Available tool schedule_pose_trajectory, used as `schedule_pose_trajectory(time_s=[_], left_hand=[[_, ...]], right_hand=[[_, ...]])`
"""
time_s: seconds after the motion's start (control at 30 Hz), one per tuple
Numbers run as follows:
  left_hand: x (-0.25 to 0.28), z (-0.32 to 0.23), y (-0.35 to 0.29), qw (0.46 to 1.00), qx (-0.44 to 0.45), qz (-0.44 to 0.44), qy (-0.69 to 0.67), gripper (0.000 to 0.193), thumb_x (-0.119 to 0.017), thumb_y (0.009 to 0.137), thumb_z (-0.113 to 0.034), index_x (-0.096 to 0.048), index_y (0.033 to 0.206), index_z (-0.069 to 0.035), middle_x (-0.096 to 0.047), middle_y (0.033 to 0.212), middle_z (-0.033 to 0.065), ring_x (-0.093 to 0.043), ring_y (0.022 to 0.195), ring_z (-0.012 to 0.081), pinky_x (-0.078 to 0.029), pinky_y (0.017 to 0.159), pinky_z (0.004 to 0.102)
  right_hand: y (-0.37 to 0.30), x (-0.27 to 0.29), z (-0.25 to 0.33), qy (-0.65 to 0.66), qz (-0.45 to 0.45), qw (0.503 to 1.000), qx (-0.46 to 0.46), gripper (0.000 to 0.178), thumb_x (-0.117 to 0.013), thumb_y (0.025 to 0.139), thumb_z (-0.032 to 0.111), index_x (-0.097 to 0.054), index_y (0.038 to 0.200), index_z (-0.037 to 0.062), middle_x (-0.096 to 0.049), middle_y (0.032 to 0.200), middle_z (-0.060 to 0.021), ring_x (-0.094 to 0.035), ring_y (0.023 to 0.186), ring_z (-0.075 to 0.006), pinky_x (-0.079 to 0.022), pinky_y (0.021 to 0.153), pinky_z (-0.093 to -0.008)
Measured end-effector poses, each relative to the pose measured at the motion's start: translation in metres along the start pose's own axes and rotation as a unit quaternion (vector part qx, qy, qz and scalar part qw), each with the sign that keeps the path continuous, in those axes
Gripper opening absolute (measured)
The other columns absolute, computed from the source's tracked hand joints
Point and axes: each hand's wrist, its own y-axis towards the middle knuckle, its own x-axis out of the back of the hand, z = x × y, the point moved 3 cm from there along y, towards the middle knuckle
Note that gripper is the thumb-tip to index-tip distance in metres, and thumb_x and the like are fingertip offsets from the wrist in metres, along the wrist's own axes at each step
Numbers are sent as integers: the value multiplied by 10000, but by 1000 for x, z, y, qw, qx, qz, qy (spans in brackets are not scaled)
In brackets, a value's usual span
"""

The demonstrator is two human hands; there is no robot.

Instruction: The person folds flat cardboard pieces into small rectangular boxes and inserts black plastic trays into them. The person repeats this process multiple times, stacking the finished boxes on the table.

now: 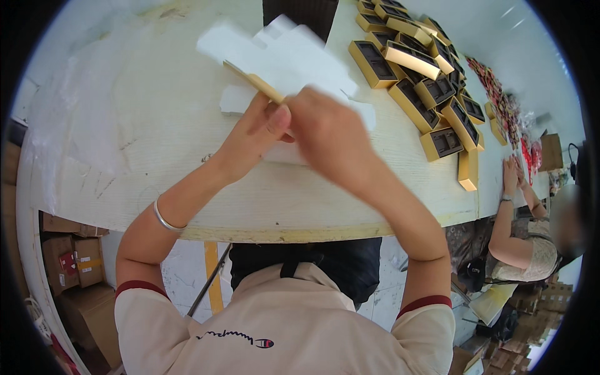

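Gold strip [265, 87], one, narrow and straight: located just ahead of the person, above the desk [169, 112], its near end at the fingers and its far end out beyond them. Long axis slanting, from the near end at the right hand's fingers away and toward the person's left, across the face of the white card. Left hand [253, 134]: curled, thumb bent, fingers against the lower side of the strip near its close end; whether it pinches or only steadies cannot be told. Right hand [331, 134]: blurred, bent inward over that same end and hiding it; its grip cannot be told. Both hands meet at the near end, the left set under the strip, the right beyond its end. White card [303, 59], one, blurred, with tabs and notches at its edge: behind the strip. White pieces [235, 102], flat, number uncertain: on the desk beneath the card. Black block [303, 19], one: past the card at the far side. Gold boxes [412, 60], many, with dark inserts: heaped to the right, well apart from the hands. Clear plastic sheet [81, 119]: spread at left.
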Motion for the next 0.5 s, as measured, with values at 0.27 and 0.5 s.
schedule_pose_trajectory(time_s=[0.27, 0.5], left_hand=[[42, -23, 20, 988, 132, 18, 74, 377, -632, 865, -333, -544, 1065, -26, -549, 917, 44, -533, 833, 130, -464, 717, 287], [29, -15, 17, 945, 165, 167, 225, 508, -659, 849, -358, -530, 1188, -2, -574, 1028, 102, -545, 928, 178, -470, 773, 326]], right_hand=[[-35, 66, 0, -99, 11, 977, 186, 464, -691, 782, 251, -589, 1187, 50, -534, 1274, -163, -523, 1168, -296, -429, 957, -447], [-60, 54, -11, -176, 6, 956, 235, 287, -621, 699, 94, -633, 981, 39, -621, 1029, -99, -591, 990, -237, -450, 886, -375]])
